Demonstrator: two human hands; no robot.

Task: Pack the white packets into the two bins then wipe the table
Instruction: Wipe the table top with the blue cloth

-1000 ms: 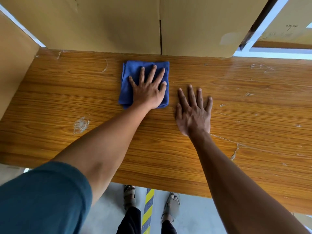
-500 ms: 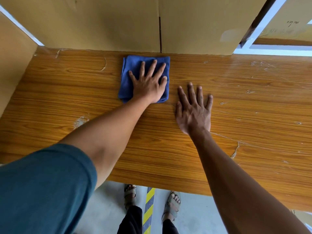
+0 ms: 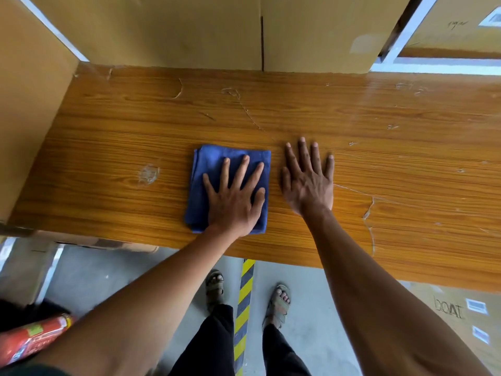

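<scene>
With no white packets or bins in view, a person's left hand (image 3: 234,198) presses a folded blue cloth (image 3: 214,169) flat, fingers spread, at centre frame near the lower edge of the wooden table (image 3: 406,158). A second ago the cloth lay by the cardboard boxes (image 3: 189,31) at top; this downward stroke suggests wiping is under way. Just right, the right hand (image 3: 307,180) rests flat, fingers straight.

Cardboard boxes (image 3: 168,31) behind; red canister (image 3: 29,340) on the floor.
</scene>
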